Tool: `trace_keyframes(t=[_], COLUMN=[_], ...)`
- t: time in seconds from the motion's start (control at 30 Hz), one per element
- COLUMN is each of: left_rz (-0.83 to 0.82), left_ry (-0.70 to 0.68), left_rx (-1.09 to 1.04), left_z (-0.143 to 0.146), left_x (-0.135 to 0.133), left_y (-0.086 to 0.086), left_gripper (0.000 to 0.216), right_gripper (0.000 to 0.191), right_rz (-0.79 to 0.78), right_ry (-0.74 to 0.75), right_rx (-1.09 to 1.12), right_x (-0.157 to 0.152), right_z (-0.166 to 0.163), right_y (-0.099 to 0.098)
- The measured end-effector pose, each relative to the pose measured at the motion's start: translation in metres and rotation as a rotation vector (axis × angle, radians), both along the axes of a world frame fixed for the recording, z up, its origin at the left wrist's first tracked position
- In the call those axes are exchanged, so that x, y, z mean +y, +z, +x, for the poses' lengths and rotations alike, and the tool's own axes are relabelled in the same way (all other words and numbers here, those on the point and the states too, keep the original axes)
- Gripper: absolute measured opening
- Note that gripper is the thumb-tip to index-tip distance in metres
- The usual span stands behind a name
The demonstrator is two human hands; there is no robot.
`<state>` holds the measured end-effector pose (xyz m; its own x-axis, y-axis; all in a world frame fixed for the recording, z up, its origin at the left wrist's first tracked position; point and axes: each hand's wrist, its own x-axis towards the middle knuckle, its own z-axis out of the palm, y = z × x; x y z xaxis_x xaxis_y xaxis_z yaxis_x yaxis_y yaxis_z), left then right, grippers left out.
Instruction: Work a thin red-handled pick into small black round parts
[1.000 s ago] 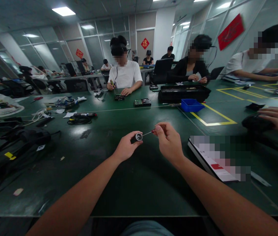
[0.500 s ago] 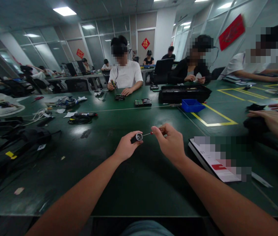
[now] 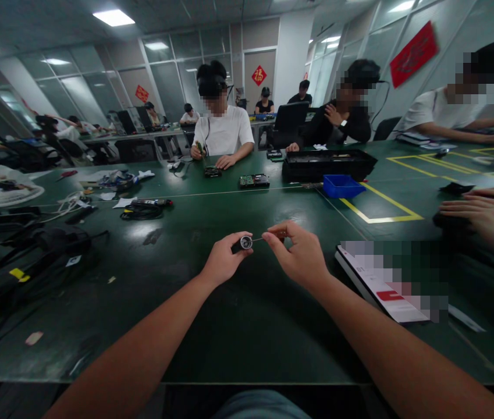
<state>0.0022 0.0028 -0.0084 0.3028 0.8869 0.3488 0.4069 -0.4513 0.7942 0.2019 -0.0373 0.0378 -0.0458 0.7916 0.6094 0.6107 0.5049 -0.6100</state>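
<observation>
Over the green table, my left hand is closed round a small black cylinder. Its round, silver-rimmed end faces me; what lies inside is too small to make out. My right hand pinches a thin screwdriver, its handle mostly hidden by the fingers. The metal shaft points left, and its tip is at the rim of the cylinder; whether it enters a screw I cannot tell.
At right lies a white box. Farther off are a blue bin, a black tray and a circuit-board device. Coiled cable and black gear lie left. A co-worker's hands are at right.
My right fingers have shifted slightly left along the screwdriver, covering its red part. My left hand barely moved. Across the table, a person in black has raised one hand.
</observation>
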Motion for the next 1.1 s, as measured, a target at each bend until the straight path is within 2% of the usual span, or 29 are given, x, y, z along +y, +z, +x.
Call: trace_keyframes(t=[0.2, 0.4, 0.63, 0.8, 0.97, 1.03, 1.1], left_rz=[0.000, 0.025, 0.028, 0.009, 0.075, 0.138, 0.174], left_ry=[0.009, 0.026, 0.033, 0.049, 0.049, 0.001, -0.031], left_rx=[0.019, 0.043, 0.060, 0.062, 0.035, 0.092, 0.179], left_z=[0.001, 0.001, 0.000, 0.002, 0.004, 0.004, 0.005], left_x=[0.000, 0.000, 0.001, 0.000, -0.002, -0.001, 0.001], left_y=[0.001, 0.000, -0.001, 0.003, 0.011, 0.014, 0.015], left_gripper=[0.035, 0.036, 0.037, 0.037, 0.036, 0.036, 0.035], right_gripper=[0.012, 0.034, 0.022, 0.015, 0.025, 0.026, 0.023], right_rz=[0.049, -0.054, -0.037, -0.090, -0.192, -0.273, -0.391], right_ry=[0.152, 0.012, 0.065, 0.067, 0.072, 0.087, 0.069], right_rx=[-0.061, -0.028, -0.031, 0.273, 0.691, 0.895, 0.998], right_x=[-0.004, -0.002, -0.001, 0.002, 0.019, 0.027, 0.033], right_z=[-0.001, -0.003, -0.001, -0.005, -0.007, -0.004, 0.000], right_y=[0.002, 0.000, -0.004, -0.012, -0.023, -0.028, -0.031])
